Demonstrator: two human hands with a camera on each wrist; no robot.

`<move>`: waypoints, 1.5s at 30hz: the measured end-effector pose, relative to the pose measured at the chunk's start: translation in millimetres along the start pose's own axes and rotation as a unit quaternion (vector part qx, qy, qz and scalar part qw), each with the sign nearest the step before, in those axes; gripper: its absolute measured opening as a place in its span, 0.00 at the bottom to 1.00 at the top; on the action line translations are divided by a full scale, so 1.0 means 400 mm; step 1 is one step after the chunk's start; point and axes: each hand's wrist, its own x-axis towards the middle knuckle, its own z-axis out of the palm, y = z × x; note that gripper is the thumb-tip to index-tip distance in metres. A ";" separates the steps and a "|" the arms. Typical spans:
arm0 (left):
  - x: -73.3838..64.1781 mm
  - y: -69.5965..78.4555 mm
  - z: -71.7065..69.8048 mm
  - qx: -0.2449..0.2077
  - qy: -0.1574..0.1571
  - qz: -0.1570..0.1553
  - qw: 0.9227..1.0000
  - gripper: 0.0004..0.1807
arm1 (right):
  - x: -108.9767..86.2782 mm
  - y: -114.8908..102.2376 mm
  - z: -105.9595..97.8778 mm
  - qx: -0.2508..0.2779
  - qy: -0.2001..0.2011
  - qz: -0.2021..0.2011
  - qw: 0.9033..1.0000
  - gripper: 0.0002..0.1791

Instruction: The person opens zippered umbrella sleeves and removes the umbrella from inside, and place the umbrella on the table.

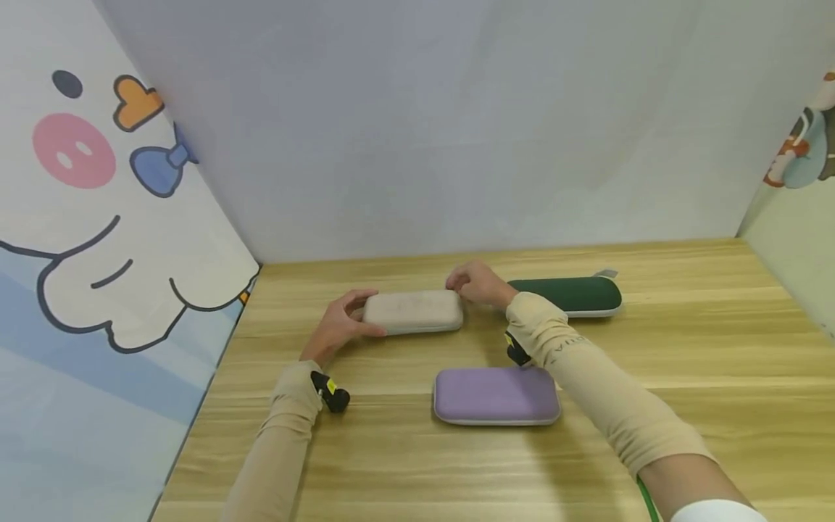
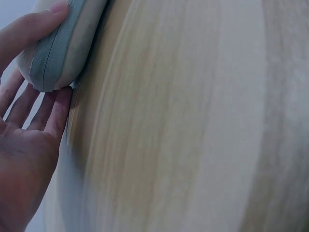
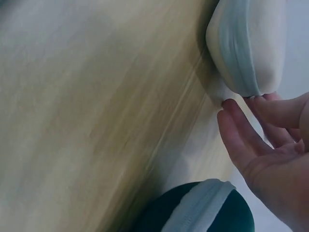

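A beige zippered glasses case (image 1: 413, 312) lies toward the back of the wooden table. My left hand (image 1: 342, 321) holds its left end, thumb along the near side and fingers behind; the left wrist view shows the thumb over the grey-green zipper band (image 2: 53, 53). At the other end, the thumb and index finger of my right hand (image 1: 479, 283) pinch at the zipper's tip; the pull is hidden between them. In the right wrist view, the other fingers (image 3: 236, 128) of this hand extend below the case. The case looks zipped along both visible ends.
A purple case (image 1: 496, 395) with a pale edge lies nearer, partly under the right forearm. Behind that forearm is a dark green case (image 1: 577, 296) with a small grey tag (image 1: 605, 273). A pale wall (image 1: 457, 145) stands along the table's back edge.
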 end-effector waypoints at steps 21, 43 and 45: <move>0.022 -0.035 -0.011 -0.002 0.010 -0.008 1.000 0.48 | 0.027 -0.005 0.005 -0.142 -0.017 -0.040 0.989 0.13; 0.028 -0.044 -0.003 0.014 0.035 0.001 0.999 0.46 | 0.035 0.014 -0.009 -0.152 -0.008 -0.083 0.985 0.12; 0.030 -0.044 -0.004 0.016 0.037 0.001 0.999 0.46 | 0.035 0.013 -0.011 -0.149 -0.008 -0.079 0.986 0.12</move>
